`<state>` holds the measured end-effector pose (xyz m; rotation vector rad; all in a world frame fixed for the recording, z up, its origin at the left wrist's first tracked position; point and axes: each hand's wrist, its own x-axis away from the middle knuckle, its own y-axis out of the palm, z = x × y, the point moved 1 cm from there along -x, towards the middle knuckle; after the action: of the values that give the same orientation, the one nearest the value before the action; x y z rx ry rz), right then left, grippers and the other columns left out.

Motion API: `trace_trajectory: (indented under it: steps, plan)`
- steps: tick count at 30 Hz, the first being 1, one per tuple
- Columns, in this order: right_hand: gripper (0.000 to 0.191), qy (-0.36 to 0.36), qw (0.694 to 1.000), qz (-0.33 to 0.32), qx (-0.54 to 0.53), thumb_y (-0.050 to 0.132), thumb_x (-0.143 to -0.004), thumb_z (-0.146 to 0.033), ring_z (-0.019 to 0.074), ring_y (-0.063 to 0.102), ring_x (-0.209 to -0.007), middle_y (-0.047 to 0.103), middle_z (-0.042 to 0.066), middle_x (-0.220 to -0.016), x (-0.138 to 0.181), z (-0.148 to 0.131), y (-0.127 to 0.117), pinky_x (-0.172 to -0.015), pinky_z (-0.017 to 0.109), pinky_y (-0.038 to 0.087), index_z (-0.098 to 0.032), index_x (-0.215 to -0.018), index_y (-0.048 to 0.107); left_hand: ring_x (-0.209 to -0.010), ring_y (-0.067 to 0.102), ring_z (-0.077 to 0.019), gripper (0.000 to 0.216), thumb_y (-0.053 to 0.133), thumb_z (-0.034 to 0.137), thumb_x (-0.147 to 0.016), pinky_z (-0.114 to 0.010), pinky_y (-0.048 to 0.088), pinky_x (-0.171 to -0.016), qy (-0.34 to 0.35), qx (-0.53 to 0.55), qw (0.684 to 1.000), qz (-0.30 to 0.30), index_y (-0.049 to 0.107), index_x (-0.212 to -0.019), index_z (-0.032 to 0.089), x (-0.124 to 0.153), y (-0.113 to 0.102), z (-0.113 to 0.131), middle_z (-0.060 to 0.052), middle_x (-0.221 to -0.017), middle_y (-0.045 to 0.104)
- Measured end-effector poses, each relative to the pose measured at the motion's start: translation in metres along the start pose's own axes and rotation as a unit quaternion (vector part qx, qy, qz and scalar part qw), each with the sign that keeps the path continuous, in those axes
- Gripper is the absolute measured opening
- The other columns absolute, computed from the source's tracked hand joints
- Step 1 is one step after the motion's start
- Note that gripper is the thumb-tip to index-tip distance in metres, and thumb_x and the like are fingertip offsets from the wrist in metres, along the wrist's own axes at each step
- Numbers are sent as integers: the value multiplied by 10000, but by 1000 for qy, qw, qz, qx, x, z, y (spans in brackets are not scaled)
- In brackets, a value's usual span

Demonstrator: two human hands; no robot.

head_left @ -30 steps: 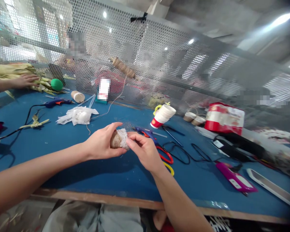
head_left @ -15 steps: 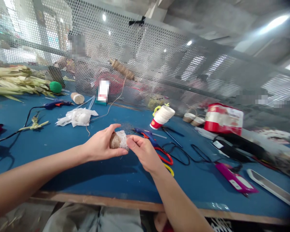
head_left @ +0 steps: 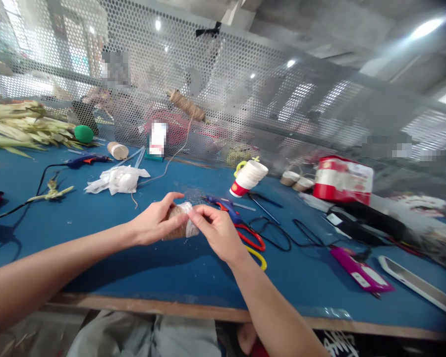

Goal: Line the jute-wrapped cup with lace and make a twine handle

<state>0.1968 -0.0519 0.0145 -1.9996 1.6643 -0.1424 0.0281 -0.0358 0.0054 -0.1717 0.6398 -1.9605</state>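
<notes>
The left hand half-curls around the twine piece, at the glue gun's eight o'clock; the right hand pinches the lace at its three o'clock end. Best press it flat (gently, holding the piece steady). Fingers hide the far side.

The bare left hand is covering some of the round, brown, string-wrapped roll. The picture's left edge is cutting off the long, pale-green leaves.
</notes>
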Motion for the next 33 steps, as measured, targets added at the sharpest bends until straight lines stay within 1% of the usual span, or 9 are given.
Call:
trace_trajectory:
  steps: [5, 8, 11, 14, 17, 22, 26, 29, 33]
  plan:
    - [451, -17, 1000, -11, -19, 390, -843, -533, 183, 574, -749, 630, 58, -762, 0, 0, -2, -684, 302, 451, -153, -765, 619, -891, 542, -202, 536, 401, 513, -809, -311, 427, -746, -56, 101, 993, -20, 400, -1216, 165, -2, 2, -2, -71, -989, 589]
    - [342, -47, 999, 1, 27, 490, -815, -473, 200, 579, -847, 643, 75, -866, 1, -2, -1, -765, 321, 448, -158, -774, 614, -900, 531, -206, 512, 400, 509, -803, -318, 419, -762, -84, 131, 988, -13, 440, -1167, 151, -2, 3, 1, -67, -983, 580]
    - [249, -73, 993, 43, 82, 527, -807, -397, 205, 582, -873, 639, 83, -881, 2, -4, 0, -806, 341, 443, -162, -789, 608, -862, 529, -200, 511, 407, 498, -798, -317, 417, -742, -100, 153, 983, 3, 440, -1162, 140, -3, 5, 3, -59, -938, 579]
    - [224, -103, 984, 90, 111, 533, -802, -378, 210, 582, -888, 632, 93, -902, 2, -4, 3, -812, 351, 450, -164, -813, 598, -840, 526, -192, 508, 425, 492, -796, -309, 413, -723, -111, 185, 976, 21, 438, -1159, 137, -3, 7, 3, -53, -924, 575]
    - [219, -120, 978, 97, 142, 539, -801, -376, 213, 576, -915, 626, 96, -926, 2, -3, 5, -831, 361, 450, -168, -839, 597, -844, 521, -179, 467, 460, 490, -788, -292, 406, -722, -106, 248, 963, 28, 478, -1106, 150, -4, 11, -1, -44, -930, 573]
    - [254, -137, 973, 103, 156, 542, -795, -409, 227, 566, -953, 620, 105, -964, 3, -2, 6, -855, 384, 442, -172, -870, 592, -694, 517, -125, 400, 500, 506, -770, -246, 400, -619, -128, 385, 914, 14, 511, -983, 168, -6, 18, -9, 1, -803, 546]
    - [263, -134, 975, 99, 150, 538, -797, -405, 229, 565, -968, 620, 114, -970, 3, -2, 5, -865, 384, 436, -159, -870, 598, -689, 519, -119, 415, 508, 536, -763, -237, 404, -607, -130, 410, 903, 13, 503, -957, 169, -7, 19, -10, -2, -817, 546]
    - [252, -133, 977, 106, 131, 533, -801, -404, 224, 566, -975, 627, 103, -969, 2, -2, 3, -875, 378, 428, -170, -861, 605, -641, 510, -105, 432, 518, 555, -751, -216, 394, -557, -128, 424, 897, 15, 510, -934, 163, -6, 19, -8, 9, -757, 537]
    - [244, -143, 975, 122, 115, 523, -812, -400, 218, 564, -988, 631, 96, -964, 3, -3, 0, -890, 379, 418, -178, -864, 609, -572, 530, -111, 488, 461, 597, -762, -207, 377, -471, -144, 459, 876, -39, 539, -921, 142, -6, 18, -5, -18, -717, 571]
